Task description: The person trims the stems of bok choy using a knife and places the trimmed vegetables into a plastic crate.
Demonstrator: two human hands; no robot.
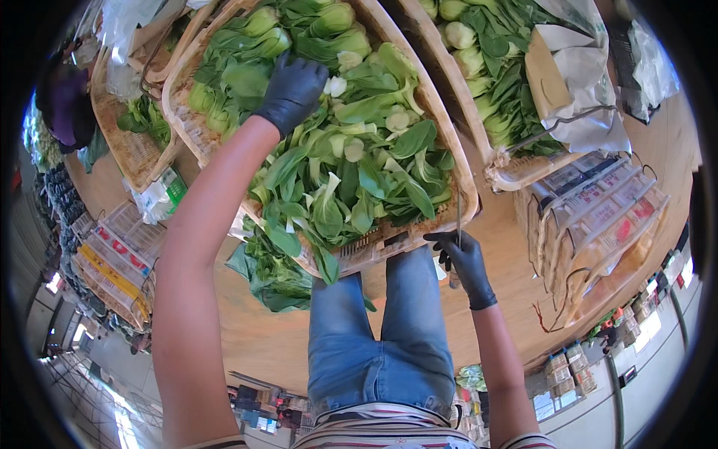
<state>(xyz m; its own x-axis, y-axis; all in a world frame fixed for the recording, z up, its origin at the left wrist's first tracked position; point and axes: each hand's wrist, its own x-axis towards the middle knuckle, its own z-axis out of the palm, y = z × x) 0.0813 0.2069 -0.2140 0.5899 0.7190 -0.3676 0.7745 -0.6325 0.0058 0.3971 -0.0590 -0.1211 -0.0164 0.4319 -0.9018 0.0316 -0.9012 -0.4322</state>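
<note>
At six o'clock, nearest, blue jeans [389,370] stand at the near rim of a tan basket [464,172] (clock positions read from the centre of the view). At four, just beside that rim, the black-gloved right hand [467,263] has its fingers bent around a slim knife-like tool [458,213], whose thin end points toward twelve. At eight, a leaf heap [277,283] lies just beside the basket's near-left edge. The basket, extending toward twelve, holds the bok choy [359,150]: loose leaves nearer, whole heads farther. At eleven, the black-gloved left hand [295,91] rests on the bok choy, fingers curled and partly lost among leaves; whether they are clamped on a head cannot be told. Farther out, at ten, a smaller crate [138,161] holds a few greens; between one and two, a second crate [449,78] holds more heads.

Hazards, as judged: the tool's thin end stands uncovered, so the left hand, if drawn back toward four, could be nicked through its glove; leaves overhanging the near rim could drop if the basket were jolted; a hard squeeze at eleven could snap stems.
</note>
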